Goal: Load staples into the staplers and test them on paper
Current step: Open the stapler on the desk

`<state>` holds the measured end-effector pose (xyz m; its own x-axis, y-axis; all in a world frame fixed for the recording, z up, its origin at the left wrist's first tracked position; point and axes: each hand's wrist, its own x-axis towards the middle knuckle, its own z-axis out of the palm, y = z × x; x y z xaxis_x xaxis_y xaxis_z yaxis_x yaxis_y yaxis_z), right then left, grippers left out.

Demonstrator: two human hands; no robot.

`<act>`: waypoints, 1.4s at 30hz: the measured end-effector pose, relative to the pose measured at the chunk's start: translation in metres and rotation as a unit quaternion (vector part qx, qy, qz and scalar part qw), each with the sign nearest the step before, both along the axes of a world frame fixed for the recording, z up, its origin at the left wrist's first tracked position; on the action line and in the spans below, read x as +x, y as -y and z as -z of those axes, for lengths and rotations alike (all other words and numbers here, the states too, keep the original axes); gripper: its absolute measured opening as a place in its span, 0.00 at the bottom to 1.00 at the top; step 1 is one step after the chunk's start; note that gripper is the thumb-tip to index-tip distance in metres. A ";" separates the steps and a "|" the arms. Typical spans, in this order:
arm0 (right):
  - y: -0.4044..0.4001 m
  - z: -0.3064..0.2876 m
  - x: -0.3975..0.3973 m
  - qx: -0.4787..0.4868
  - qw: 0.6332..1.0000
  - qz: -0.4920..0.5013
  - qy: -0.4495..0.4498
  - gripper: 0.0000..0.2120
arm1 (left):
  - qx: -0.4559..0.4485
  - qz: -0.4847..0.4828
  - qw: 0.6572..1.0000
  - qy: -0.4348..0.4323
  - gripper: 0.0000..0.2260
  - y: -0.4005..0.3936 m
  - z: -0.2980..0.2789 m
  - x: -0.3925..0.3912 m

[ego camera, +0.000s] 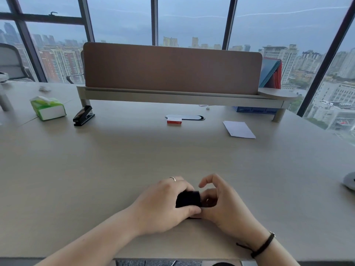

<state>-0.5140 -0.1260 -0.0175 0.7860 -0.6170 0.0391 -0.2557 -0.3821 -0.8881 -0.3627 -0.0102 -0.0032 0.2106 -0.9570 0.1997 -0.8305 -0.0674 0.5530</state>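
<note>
A black stapler (189, 199) is gripped at the near edge of the tabletop (134, 160) by the left hand (163, 204), fingers curled over it; its end is touched by the right hand (221, 200), fingers bent; a second stapler (83, 116), a staple box (174, 120) and paper (239, 129) are seen well apart at the far side.

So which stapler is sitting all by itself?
The far stapler, on the desk next to the green tissue box. Nobody touches it. The near stapler is gripped by the left hand.
</note>
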 end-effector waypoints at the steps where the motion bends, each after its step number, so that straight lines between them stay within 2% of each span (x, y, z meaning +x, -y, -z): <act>1: 0.000 0.000 0.000 0.000 1.000 0.001 0.000 0.27 | -0.002 -0.002 1.000 -0.005 0.15 0.000 0.001 0.000; 6: -0.001 -0.001 0.000 -0.008 1.000 0.001 -0.003 0.25 | -0.015 -0.008 0.999 -0.051 0.14 -0.001 0.004 0.002; 8: -0.001 -0.002 0.000 -0.010 1.000 0.005 -0.005 0.24 | -0.036 -0.008 0.993 -0.110 0.12 -0.003 0.001 0.003; 10: -0.001 -0.002 0.000 -0.010 1.000 0.010 -0.009 0.22 | -0.063 -0.011 0.981 -0.181 0.08 -0.005 -0.004 0.007; 14: -0.001 -0.002 0.001 -0.020 1.000 0.014 -0.012 0.19 | -0.093 0.010 0.959 -0.268 0.07 -0.012 -0.009 0.009; 19: -0.002 -0.005 0.002 -0.019 1.000 0.018 -0.013 0.18 | -0.125 0.026 0.935 -0.330 0.07 -0.018 -0.010 0.015; 22: -0.002 -0.003 0.002 -0.016 1.000 0.018 -0.009 0.17 | -0.156 0.032 0.917 -0.365 0.12 -0.024 -0.008 0.023; 25: -0.003 -0.003 0.003 -0.011 1.000 0.020 -0.005 0.17 | -0.194 0.028 0.891 -0.409 0.11 -0.033 -0.006 0.030; 29: -0.004 -0.003 0.004 -0.013 1.000 0.020 -0.004 0.16 | -0.247 0.009 0.869 -0.429 0.24 -0.047 -0.004 0.041; 36: -0.004 -0.002 0.004 -0.021 1.000 0.018 -0.005 0.16 | -0.279 -0.022 0.848 -0.451 0.24 -0.063 -0.002 0.053; 42: -0.002 0.000 0.004 -0.019 1.000 0.015 -0.001 0.16 | -0.270 -0.034 0.860 -0.432 0.25 -0.078 0.000 0.066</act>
